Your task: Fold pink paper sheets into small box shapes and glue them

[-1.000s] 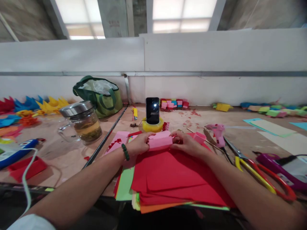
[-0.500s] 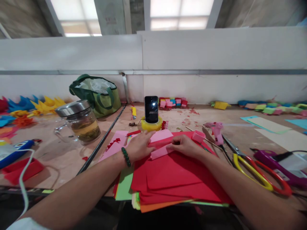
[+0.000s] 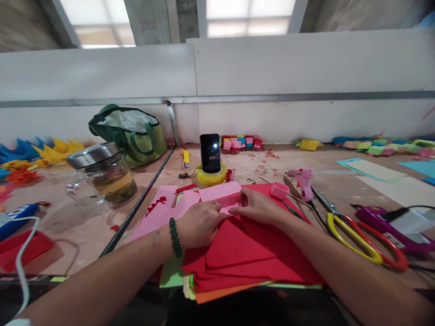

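A folded pink paper strip (image 3: 230, 202) lies over the top of a stack of red paper sheets (image 3: 249, 246). My left hand (image 3: 202, 222), a green bead bracelet (image 3: 175, 237) at its wrist, is closed at the strip's left end with the fingers curled under. At the right end, my right hand (image 3: 256, 206) pinches the strip between thumb and fingers. A small pink folded paper box (image 3: 280, 190) sits just beyond my right hand. Loose pink sheets (image 3: 180, 206) lie to the left of the stack, partly beneath my left hand.
Ahead stands a phone (image 3: 210, 153) in a yellow tape roll (image 3: 211, 175). To the right lie scissors (image 3: 355, 237), a pink glue gun (image 3: 304, 183) and a purple device (image 3: 394, 231). On the left are a glass tea mug (image 3: 110, 176), a green bag (image 3: 136, 140) and a red box (image 3: 25, 249).
My left hand has gone from lying flat with fingers stretched to curled at the strip's left end. The strip's near edge now looks lifted. The whole view has shifted slightly.
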### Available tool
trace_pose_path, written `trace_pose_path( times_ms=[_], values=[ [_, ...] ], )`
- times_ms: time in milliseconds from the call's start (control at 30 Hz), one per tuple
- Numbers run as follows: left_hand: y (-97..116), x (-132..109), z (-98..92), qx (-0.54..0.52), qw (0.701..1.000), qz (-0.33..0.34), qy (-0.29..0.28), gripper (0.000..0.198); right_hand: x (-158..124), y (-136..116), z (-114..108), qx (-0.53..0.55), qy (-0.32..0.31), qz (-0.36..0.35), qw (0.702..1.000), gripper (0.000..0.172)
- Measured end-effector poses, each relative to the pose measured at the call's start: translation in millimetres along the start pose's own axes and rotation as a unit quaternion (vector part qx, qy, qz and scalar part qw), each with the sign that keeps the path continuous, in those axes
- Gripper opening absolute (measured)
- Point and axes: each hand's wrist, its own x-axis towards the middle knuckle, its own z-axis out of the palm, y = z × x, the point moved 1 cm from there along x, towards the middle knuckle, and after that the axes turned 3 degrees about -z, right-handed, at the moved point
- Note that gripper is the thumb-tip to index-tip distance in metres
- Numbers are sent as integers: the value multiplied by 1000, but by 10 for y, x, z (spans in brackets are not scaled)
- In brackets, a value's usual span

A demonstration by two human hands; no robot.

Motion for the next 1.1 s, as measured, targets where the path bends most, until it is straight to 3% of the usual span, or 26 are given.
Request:
trace_pose_path(
  times_ms=[100,300,733,1100],
  values=[
    [21,-22,-23,3,1000,-1,4,25,-28,-87,-2,-48,0,43,998,56],
    [5,-21,-11,-23,999,-37,-2,28,-5,-74,5,-5,-18,52,998,58],
    [-42,1,6,-54,998,0,-13,28,1,-121,-23,-52,-46,52,996,65],
    [-10,-91,-63,-61,997,2,-46,22,97,57,-123,-28,-89,46,995,53]
  ],
)
